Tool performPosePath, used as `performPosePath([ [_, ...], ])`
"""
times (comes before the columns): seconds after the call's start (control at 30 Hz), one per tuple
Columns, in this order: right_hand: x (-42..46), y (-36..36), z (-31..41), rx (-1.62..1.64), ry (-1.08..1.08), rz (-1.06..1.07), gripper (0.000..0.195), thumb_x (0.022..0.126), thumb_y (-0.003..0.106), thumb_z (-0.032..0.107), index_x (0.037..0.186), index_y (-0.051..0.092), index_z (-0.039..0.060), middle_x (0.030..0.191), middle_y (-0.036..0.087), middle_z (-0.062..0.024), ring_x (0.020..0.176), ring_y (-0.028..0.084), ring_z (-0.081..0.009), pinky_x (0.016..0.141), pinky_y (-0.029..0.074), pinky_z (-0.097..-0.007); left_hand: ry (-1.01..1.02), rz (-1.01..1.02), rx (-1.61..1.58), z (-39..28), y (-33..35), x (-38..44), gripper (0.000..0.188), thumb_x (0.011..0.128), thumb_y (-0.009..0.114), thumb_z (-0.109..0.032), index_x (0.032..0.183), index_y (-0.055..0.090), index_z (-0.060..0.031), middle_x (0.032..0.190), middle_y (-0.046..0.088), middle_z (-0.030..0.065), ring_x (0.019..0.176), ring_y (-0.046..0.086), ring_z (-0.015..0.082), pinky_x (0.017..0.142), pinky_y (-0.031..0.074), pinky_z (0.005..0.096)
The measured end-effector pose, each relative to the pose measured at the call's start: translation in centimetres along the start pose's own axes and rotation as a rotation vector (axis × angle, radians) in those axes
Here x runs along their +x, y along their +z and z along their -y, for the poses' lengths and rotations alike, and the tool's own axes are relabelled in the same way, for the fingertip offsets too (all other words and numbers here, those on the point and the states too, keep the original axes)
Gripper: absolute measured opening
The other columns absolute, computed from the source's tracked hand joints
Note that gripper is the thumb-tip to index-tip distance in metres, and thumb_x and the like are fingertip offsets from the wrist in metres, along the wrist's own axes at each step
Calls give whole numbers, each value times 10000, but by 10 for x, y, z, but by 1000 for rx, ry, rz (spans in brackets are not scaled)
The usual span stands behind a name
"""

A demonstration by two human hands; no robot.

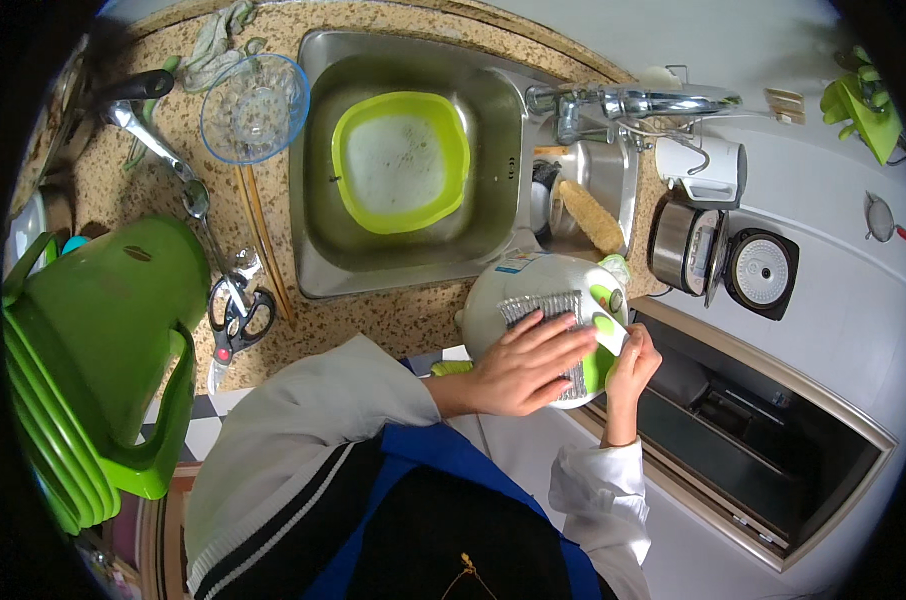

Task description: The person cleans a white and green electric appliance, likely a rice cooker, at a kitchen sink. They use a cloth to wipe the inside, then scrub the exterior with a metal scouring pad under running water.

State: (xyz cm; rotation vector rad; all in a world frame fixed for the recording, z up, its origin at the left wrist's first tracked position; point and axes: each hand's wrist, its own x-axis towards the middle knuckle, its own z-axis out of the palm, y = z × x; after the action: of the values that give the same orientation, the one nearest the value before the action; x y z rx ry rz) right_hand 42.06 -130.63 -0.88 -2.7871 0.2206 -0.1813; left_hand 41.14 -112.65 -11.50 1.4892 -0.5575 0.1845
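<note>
A silvery-grey ribbed scouring cloth (539,305) lies against the side of a white rounded appliance (490,296) with a green panel. My left hand (531,364) holds the cloth pressed there with flat fingers. At the appliance's right side, my right hand (633,360) grips its white handle (609,330). Just beyond, a light green plastic basin (340,169) with whitish, sudsy liquid sits inside the steel sink (411,262). The appliance's underside and my right palm are hidden.
Left on the speckled counter (340,319) are a glass bowl (254,112), chopsticks (261,240), a metal spoon (195,196), scissors (231,326) and a large green plastic container (122,285). The faucet (633,101), a loofah (591,217) and a rice cooker (685,247) stand right.
</note>
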Motion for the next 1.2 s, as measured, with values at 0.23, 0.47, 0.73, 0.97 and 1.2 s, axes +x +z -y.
performPosePath([
  [0.23,-1,0,-4,61,35,-22,382,983,411,256,760,527,-32,555,392,-41,546,365,-90,482,311,-299,-31,39,-62,17,-4,19,475,883,585,-240,1320,501,-74,1485,353,135,1364,338,334,1116,200,545],
  [0.47,1,-1,-6,57,76,-29,371,967,424,253,774,537,-42,554,378,-65,544,375,-111,493,337,-310,-372,-181,-193,63,16,-21,589,959,473,-285,1462,291,-38,1504,299,179,1390,281,349,1132,195,500],
  [0.73,0,-2,-6,26,68,-33,327,943,428,224,787,536,-43,567,384,-98,544,391,-119,502,358,-317,-489,-223,-42,21,25,-7,554,984,409,-271,1455,279,-8,1480,310,222,1372,302,359,1125,228,461],
  [0.97,1,-1,-5,-5,40,-57,325,943,432,227,812,563,-40,565,410,-133,527,409,-144,507,377,-336,-764,-176,-222,67,28,-43,567,1013,344,-274,1474,191,18,1508,254,225,1401,252,354,1146,215,415],
  [1.2,5,-3,-6,13,66,-54,282,920,448,193,792,550,-37,586,428,-155,534,415,-153,519,391,-340,-869,-116,-447,77,13,-31,552,1020,305,-293,1486,191,-20,1528,219,206,1414,224,342,1159,187,391],
])
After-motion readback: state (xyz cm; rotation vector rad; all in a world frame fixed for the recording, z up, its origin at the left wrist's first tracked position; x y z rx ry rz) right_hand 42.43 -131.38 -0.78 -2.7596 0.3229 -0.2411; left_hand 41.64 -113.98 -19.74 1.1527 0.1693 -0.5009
